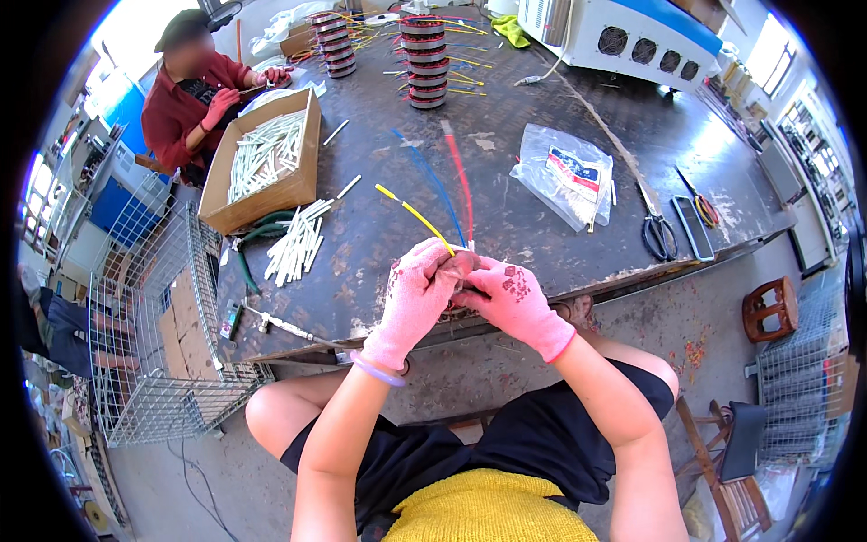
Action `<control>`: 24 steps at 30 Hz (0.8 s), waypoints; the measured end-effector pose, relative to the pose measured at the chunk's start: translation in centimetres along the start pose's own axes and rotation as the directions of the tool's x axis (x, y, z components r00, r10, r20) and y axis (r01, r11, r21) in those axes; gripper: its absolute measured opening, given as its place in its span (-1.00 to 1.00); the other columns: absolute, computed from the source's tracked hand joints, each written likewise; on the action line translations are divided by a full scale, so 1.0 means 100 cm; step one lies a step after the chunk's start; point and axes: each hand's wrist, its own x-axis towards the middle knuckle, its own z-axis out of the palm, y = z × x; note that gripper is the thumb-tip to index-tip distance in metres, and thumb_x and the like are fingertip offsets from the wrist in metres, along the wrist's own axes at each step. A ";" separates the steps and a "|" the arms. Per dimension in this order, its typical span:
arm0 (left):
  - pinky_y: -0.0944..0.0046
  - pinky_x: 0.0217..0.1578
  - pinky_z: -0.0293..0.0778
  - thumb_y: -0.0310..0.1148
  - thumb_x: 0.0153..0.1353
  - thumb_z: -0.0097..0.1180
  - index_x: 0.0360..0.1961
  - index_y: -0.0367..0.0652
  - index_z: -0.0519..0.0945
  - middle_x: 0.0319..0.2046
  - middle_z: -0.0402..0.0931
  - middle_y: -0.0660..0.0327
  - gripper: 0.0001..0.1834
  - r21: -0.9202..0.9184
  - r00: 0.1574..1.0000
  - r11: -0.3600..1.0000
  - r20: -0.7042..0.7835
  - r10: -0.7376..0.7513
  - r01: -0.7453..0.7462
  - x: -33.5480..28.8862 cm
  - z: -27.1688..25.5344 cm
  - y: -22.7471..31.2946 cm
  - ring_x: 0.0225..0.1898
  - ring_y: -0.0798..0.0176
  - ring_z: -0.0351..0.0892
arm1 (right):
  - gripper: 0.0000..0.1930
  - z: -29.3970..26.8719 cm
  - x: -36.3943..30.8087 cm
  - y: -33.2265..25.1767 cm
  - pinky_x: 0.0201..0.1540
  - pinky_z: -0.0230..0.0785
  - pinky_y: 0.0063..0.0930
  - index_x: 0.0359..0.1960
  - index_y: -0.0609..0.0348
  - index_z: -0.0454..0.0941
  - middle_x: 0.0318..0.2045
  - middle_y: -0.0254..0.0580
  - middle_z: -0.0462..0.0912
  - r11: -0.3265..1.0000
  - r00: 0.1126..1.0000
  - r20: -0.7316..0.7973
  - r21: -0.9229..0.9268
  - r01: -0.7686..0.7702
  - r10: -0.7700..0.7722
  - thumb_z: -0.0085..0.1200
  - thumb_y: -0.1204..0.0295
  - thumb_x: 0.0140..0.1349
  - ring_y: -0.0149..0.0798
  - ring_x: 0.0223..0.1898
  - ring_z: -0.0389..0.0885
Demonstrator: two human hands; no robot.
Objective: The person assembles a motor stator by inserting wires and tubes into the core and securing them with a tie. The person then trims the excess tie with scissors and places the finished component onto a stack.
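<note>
My left hand, in a pink glove, is closed with its fingertips pinched on a yellow wire. The wire slants up and left, with a short yellow sleeve near its far end. Against it, my right hand, also gloved in pink, has its fingers closed at the same spot. What the right fingers grip is hidden. A red wire and a blue wire run away from the fingertips across the dark table. The near ends of the wires are covered by my gloves.
A cardboard box of white tubes stands left, with loose white tubes and pliers beside it. Stacked wound stators stand at the back. A plastic bag, scissors and a phone lie right. Another person sits far left.
</note>
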 end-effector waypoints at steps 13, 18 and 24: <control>0.47 -0.50 0.28 -0.51 0.37 -0.01 -0.25 -0.33 0.66 -0.44 0.47 0.36 -0.81 -0.119 0.999 0.992 -0.018 -0.029 0.026 0.002 0.009 0.005 -0.52 0.53 0.37 | -0.79 0.015 -0.016 0.008 -0.26 0.53 -0.16 -0.27 0.16 0.56 -0.28 -0.05 0.60 0.999 0.992 -0.123 0.030 0.033 -0.029 0.25 0.34 0.16 0.04 -0.28 0.66; 0.37 -0.17 0.53 -0.61 0.22 0.09 0.15 -0.30 0.55 -0.20 0.59 0.22 -0.58 -0.092 0.985 0.981 0.054 -0.163 0.168 -0.016 -0.018 -0.003 -0.29 0.37 0.62 | -0.69 -0.037 -0.039 0.005 -0.25 0.47 -0.45 -0.01 0.20 0.64 -0.30 -0.19 0.64 0.878 0.958 -0.096 0.433 -0.205 0.271 0.27 0.42 0.22 -0.36 -0.32 0.62; 0.23 -0.10 0.57 -0.59 0.15 0.27 0.04 -0.19 0.61 -0.03 0.59 0.09 -0.61 0.341 0.997 0.937 0.001 0.079 -0.075 -0.060 -0.049 -0.038 -0.21 0.18 0.67 | -0.81 -0.047 -0.066 0.020 -0.26 0.48 -0.45 -0.14 0.23 0.68 -0.32 -0.15 0.68 0.785 0.858 -0.085 0.457 -0.419 0.507 0.21 0.43 0.26 -0.35 -0.34 0.64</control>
